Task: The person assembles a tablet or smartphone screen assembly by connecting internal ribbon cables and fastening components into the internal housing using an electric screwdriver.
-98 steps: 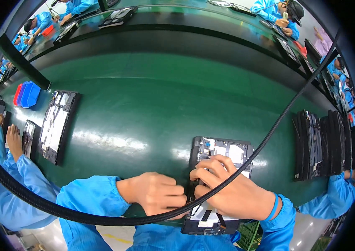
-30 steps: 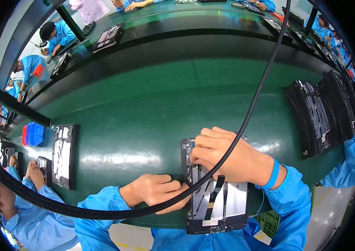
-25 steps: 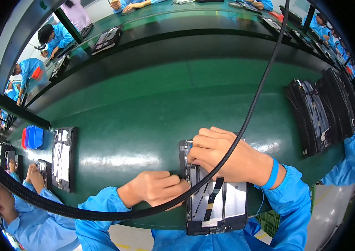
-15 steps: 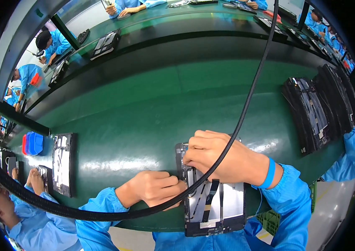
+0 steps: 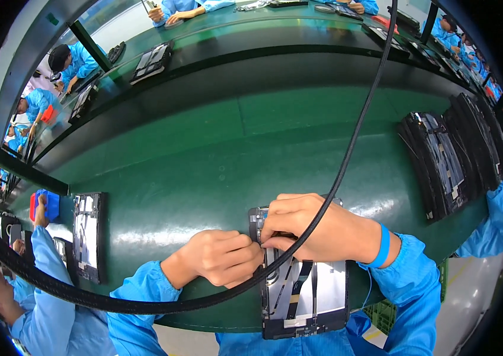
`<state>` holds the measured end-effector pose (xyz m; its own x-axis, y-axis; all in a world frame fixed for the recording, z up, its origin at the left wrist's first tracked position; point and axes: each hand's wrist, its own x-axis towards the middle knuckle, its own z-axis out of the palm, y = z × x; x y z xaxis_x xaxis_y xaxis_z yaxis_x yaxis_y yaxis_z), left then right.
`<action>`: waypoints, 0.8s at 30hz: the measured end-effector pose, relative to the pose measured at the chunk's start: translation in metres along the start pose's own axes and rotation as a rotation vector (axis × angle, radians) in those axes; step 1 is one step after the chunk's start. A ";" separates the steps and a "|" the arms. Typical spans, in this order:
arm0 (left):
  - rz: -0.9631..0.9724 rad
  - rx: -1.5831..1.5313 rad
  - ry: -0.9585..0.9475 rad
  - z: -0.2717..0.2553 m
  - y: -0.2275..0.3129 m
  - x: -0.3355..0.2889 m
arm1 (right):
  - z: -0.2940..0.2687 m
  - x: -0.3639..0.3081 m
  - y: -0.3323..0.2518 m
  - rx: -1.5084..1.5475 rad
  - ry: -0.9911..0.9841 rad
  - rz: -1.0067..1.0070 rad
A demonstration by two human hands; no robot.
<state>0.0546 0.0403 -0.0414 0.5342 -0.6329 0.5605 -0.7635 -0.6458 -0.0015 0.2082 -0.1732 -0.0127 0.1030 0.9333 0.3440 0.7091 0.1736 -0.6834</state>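
An opened tablet-like device [image 5: 331,291] lies at the table's front edge before me, its silvery inside and black flat cables facing up. My right hand [image 5: 313,225] rests over its upper part. The thumb and fingers are pinched near the upper left edge, and whatever they may hold is hidden. Close beside that edge, my left hand [image 5: 220,256] is closed with its fingertips pressed together, almost meeting the right fingertips. Anything between them is too small or covered to make out. A blue wrist strap [image 5: 383,245] circles my right wrist.
A thick black cable [image 5: 346,160] arcs across the view in front of my hands. Stacked similar devices [image 5: 438,160] stand at the right. Another opened device [image 5: 88,237] lies left, near a blue bin [image 5: 50,204]. A co-worker's sleeve [image 5: 53,255] reaches there. The green table [image 5: 168,172] extends beyond.
My left hand has risen slightly and turned in against the device's edge. My right hand has shifted slightly down, its thumb now showing. At the left, the co-worker's hand has reached to the blue bin.
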 end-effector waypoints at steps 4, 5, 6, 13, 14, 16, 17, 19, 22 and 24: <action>-0.059 -0.062 0.057 0.007 0.002 -0.007 | 0.003 0.001 0.007 0.076 -0.015 0.032; -0.064 -0.059 0.058 0.006 0.002 -0.007 | 0.004 0.001 0.008 0.114 -0.011 0.057; -0.020 -0.060 0.058 0.003 0.001 -0.007 | 0.005 0.001 0.010 0.114 -0.014 0.057; 0.006 -0.088 0.028 0.000 0.015 -0.007 | 0.009 0.002 0.013 0.149 -0.010 0.098; 0.003 -0.082 0.028 0.000 0.016 -0.006 | 0.009 0.002 0.013 0.153 -0.012 0.100; 0.022 -0.108 0.040 0.003 0.012 -0.002 | 0.009 0.001 0.014 0.150 -0.009 0.101; 0.041 -0.130 0.052 0.004 0.009 0.001 | 0.009 0.000 0.015 0.145 -0.007 0.097; 0.063 -0.092 0.022 -0.001 0.003 0.001 | 0.007 0.002 0.013 0.153 -0.006 0.092; 0.073 -0.039 0.011 0.001 -0.005 0.001 | 0.006 0.002 0.013 0.174 -0.002 0.109; 0.056 -0.018 0.025 0.002 -0.007 0.000 | 0.006 0.002 0.012 0.192 -0.001 0.124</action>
<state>0.0610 0.0435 -0.0428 0.4809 -0.6569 0.5807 -0.7988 -0.6013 -0.0187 0.2134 -0.1670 -0.0240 0.1800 0.9515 0.2494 0.5451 0.1146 -0.8305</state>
